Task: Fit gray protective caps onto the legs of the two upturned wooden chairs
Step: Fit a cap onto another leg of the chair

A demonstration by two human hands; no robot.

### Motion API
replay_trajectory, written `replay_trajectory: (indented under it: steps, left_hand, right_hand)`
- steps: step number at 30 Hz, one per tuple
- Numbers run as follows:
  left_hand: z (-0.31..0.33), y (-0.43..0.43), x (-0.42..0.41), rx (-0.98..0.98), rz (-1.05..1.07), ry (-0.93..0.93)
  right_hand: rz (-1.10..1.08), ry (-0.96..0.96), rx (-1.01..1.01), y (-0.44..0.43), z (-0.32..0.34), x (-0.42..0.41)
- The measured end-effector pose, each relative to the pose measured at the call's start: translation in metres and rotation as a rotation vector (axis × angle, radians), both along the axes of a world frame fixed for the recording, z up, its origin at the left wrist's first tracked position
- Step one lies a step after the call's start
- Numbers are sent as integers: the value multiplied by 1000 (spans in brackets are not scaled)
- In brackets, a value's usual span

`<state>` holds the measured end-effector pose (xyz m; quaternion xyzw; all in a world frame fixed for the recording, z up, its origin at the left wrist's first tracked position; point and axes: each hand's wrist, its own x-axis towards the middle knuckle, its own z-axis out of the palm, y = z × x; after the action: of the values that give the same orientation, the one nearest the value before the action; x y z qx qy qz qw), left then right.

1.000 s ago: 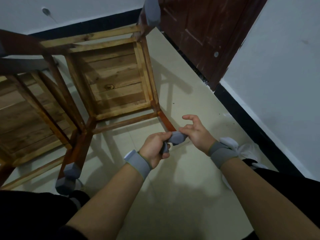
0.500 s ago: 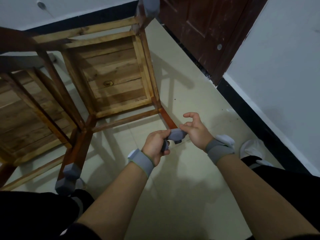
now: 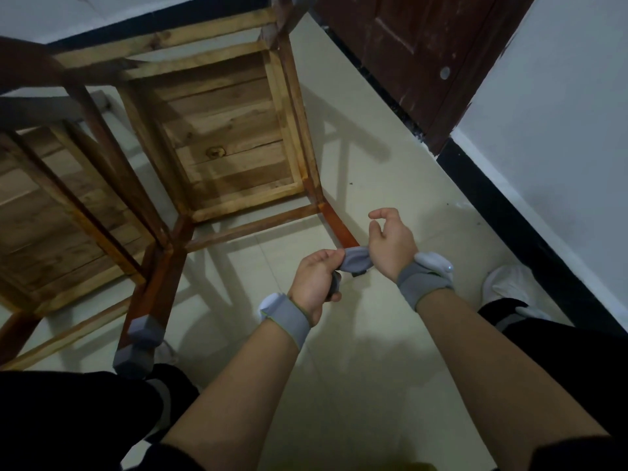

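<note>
Near left: two fitted caps (image 3: 142,338) on neighbouring chair legs, job partly done. Centre: left hand (image 3: 314,283) clenched on loose cap (image 3: 356,260), probably stretching it to fit bare leg (image 3: 339,229) just beyond. Right hand (image 3: 390,243) over cap's right end, fingers lifted. Thumb hidden, so cannot tell its grip.

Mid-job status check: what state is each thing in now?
Gray fabric cap: stretched between both hands over reddish wooden chair leg's tip.
Left hand: gripping cap.
Right hand: holding cap's other end.
Gray cap on near-left leg: fitted.
Light wooden chair: upturned.
Dark brown door: closed.
</note>
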<state>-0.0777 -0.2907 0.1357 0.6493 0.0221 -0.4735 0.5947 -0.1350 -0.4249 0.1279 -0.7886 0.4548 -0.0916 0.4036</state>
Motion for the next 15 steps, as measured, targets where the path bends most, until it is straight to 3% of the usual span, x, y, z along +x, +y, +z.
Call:
replay_trajectory:
  steps: [10,15]
  left_hand:
    - [-1,0,1,-31,32,2]
    - [1,-4,-3,-3,-4,-136]
  right_hand:
    - [-61,-48,52,1,-3,1]
    - [-128,-79,104,1,-8,4]
